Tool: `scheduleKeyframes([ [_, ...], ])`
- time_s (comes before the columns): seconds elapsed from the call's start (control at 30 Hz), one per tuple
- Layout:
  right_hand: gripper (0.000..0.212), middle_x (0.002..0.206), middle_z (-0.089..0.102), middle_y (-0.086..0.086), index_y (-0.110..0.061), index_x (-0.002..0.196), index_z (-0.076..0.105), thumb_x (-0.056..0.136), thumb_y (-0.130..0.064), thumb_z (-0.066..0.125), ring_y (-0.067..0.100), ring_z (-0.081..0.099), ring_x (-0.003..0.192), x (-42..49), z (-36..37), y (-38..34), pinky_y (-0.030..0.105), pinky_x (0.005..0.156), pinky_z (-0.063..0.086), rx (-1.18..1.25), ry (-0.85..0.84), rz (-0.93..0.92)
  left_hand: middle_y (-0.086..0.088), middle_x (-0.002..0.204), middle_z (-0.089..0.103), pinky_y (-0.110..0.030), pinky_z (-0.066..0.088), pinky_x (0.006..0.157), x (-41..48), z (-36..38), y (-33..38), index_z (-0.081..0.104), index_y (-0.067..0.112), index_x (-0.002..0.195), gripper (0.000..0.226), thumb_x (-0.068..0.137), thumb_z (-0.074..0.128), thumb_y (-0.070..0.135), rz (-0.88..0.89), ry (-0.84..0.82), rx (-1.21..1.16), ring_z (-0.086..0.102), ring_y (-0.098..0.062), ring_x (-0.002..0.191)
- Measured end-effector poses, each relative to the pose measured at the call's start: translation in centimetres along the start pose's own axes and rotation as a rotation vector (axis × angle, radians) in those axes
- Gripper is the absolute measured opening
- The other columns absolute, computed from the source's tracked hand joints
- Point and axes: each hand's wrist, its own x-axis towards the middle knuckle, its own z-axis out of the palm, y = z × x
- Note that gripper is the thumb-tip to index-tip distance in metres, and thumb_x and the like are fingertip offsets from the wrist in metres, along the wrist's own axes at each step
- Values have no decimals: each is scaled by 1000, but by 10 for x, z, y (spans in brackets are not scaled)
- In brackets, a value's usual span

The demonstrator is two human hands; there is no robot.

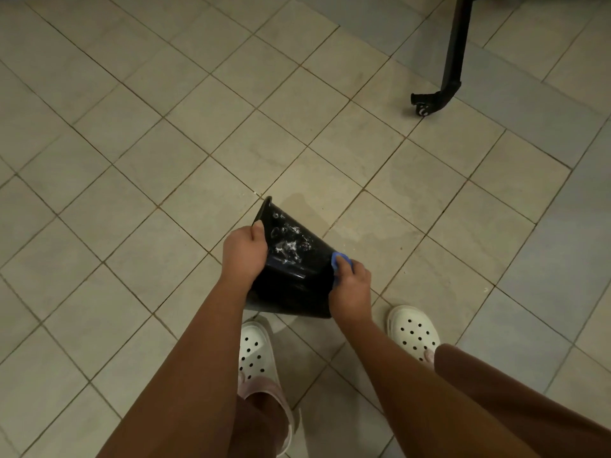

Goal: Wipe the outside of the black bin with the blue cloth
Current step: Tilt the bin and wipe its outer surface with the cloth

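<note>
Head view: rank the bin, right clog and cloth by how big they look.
1. bin, clearly the largest
2. right clog
3. cloth, the smallest showing; most of it is bunched inside the right hand, so its full size is unsure

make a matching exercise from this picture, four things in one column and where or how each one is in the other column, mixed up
Column one
1. black bin
2. blue cloth
3. left hand
4. black wheeled leg

Column two
a. stands on the tiles at the top right
b. grips the bin's left edge
c. tilted, with white flecks on its side
d. held by the right hand against the bin's right side

Pairs: 1-c, 2-d, 3-b, 4-a
</note>
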Motion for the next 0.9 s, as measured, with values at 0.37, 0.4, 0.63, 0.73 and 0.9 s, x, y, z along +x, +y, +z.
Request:
scheduleKeyframes([
  [0.37, 58, 134, 45, 12, -10, 138, 42, 83, 3, 54, 27, 40, 121, 6, 6, -7, 31, 105, 33, 3, 12, -65, 0, 67, 50, -23, 32, 55, -3, 5, 4, 56, 4, 80, 44, 106, 33, 31, 109, -1, 172, 46, -8, 62],
  [0.4, 57, 131, 46, 12, -10, 137, 43, 82, 4, 51, 28, 41, 119, 4, 5, -2, 32, 104, 35, 28, 21, -6, 0, 66, 49, -21, 31, 54, -4, 6, 2, 55, 4, 79, 44, 106, 33, 31, 114, 6, 183, 45, -8, 61],
  [0.63, 69, 136, 43, 20, -5, 135, 45, 71, 9, 65, 37, 38, 126, -29, 13, -25, 46, 105, 37, 44, 71, -15, -3, 68, 52, -21, 35, 55, -5, 2, -4, 54, 6, 76, 43, 106, 35, 31, 77, -2, 86, 49, -14, 64],
  [0.73, 68, 141, 39, 18, -8, 137, 42, 75, 7, 64, 34, 35, 130, -14, 10, -19, 46, 107, 36, 16, 30, -95, -6, 70, 53, -24, 38, 58, -8, 0, -6, 52, 8, 75, 42, 106, 36, 32, 64, 8, 13, 49, -15, 66],
  [0.9, 64, 142, 31, 12, -15, 141, 34, 81, 1, 53, 27, 30, 129, -3, -1, 0, 37, 107, 32, 111, -31, 172, -14, 73, 56, -36, 43, 66, -8, 2, -8, 57, -2, 81, 48, 105, 35, 32, 72, 52, 12, 53, -25, 70],
])
